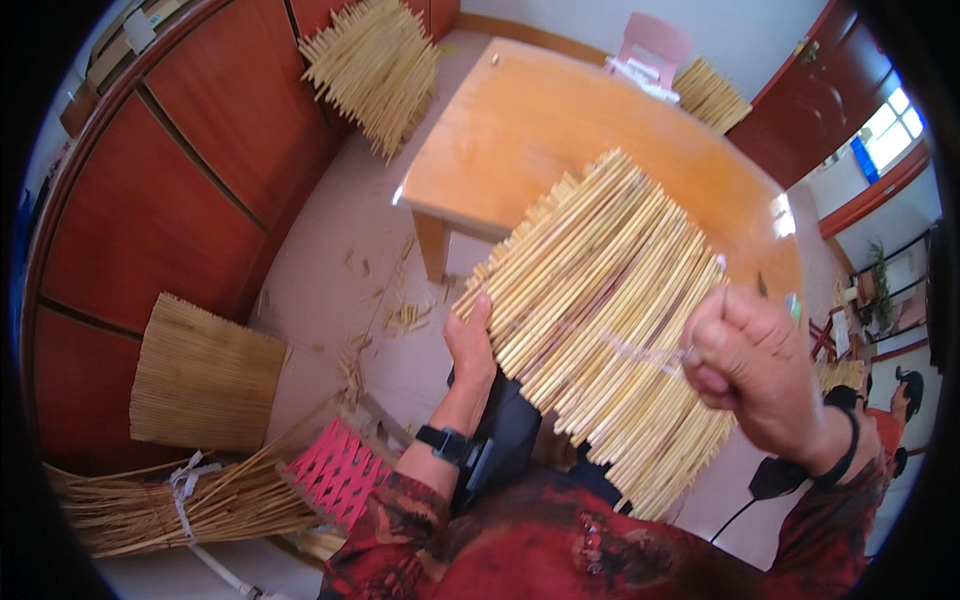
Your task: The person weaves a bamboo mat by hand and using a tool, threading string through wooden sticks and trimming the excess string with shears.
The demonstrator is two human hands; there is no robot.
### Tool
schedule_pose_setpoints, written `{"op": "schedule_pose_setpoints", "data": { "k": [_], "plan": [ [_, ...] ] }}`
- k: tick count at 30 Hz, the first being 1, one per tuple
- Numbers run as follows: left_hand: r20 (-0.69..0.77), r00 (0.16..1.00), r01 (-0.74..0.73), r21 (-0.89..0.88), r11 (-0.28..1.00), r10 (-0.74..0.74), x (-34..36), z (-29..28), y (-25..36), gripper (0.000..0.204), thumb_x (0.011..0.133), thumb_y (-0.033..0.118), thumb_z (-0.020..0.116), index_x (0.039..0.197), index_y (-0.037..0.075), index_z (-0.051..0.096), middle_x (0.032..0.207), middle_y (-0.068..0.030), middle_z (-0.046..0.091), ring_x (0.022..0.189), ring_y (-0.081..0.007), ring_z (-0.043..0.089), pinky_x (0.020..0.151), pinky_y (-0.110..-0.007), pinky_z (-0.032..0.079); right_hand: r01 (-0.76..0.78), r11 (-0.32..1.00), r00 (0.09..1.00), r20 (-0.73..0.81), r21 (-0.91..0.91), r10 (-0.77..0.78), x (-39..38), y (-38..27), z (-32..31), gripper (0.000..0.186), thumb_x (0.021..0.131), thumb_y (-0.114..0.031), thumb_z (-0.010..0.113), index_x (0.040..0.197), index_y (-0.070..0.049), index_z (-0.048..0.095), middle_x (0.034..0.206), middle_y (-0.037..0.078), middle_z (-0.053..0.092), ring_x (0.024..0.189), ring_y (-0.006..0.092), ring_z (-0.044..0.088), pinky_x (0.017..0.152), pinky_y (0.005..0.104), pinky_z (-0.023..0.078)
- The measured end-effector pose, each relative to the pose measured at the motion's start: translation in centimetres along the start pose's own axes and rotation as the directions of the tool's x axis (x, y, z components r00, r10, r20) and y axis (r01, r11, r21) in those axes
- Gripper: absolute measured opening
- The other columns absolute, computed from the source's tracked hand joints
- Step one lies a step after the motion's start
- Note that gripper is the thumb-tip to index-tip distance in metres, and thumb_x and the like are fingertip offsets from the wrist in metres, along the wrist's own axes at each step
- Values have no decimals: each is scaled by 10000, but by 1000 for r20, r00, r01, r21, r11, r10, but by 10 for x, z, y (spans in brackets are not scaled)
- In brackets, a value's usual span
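A mat of straw-coloured stalks (600,320), laid side by side with uneven ends, is tilted over my lap and against the table edge. My left hand (472,345) grips its left edge, thumb on top and the other fingers hidden underneath. My right hand (745,355) is closed in a pinch above the mat's right part. A pale, thin thread (645,352) runs from the middle of the stalks to those fingers, blurred near them. Whether a needle is in the pinch, I cannot make out.
A wooden table (480,130) stands ahead. Another stalk mat (205,375) leans on red cabinets (140,230), and more stalks (375,70) stand farther back. A tied bundle of long stalks (130,505) lies lower left beside a pink woven seat (335,470). Offcuts (405,318) litter the floor.
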State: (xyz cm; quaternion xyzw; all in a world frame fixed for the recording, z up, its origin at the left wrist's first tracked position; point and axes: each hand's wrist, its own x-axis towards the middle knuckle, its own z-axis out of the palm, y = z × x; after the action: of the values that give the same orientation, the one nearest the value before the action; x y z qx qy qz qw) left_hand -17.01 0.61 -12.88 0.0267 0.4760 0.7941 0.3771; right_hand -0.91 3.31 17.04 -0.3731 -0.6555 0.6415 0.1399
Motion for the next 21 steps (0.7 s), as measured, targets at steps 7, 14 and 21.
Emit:
{"op": "schedule_pose_setpoints", "data": {
  "k": [7, 14, 21],
  "plan": [
    [234, 946, 283, -268, 921, -223, -16, -6, 13, 363, 862, 96, 571, 1188, -24, 465, 1090, -113, 574, 947, -207, 587, 838, -328, 489, 244, 970, 960, -143, -2, -241, 21, 28, -50, 245, 948, -273, 439, 842, -61, 502, 775, 51, 580, 653, 88, 567, 492, 166, 447],
    [320, 926, 250, -126, 960, -199, -24, -4, 16, 425, 823, -33, 530, 1235, -3, 430, 1165, -117, 544, 1025, -225, 562, 889, -344, 481, 159, 945, 877, -398, -288, -268, 25, 45, -123, 238, 934, -276, 475, 848, -63, 536, 810, 55, 605, 657, 73, 614, 438, 139, 432],
    [327, 945, 81, -219, 972, -5, -45, 42, 64, 344, 843, 36, 540, 1176, -20, 474, 1103, -127, 576, 975, -216, 589, 853, -336, 500, 105, 971, 784, -582, -216, -215, -15, 81, -175, 283, 924, -315, 476, 936, -45, 558, 753, 42, 567, 583, 41, 583, 371, 114, 376]
  ]
}}
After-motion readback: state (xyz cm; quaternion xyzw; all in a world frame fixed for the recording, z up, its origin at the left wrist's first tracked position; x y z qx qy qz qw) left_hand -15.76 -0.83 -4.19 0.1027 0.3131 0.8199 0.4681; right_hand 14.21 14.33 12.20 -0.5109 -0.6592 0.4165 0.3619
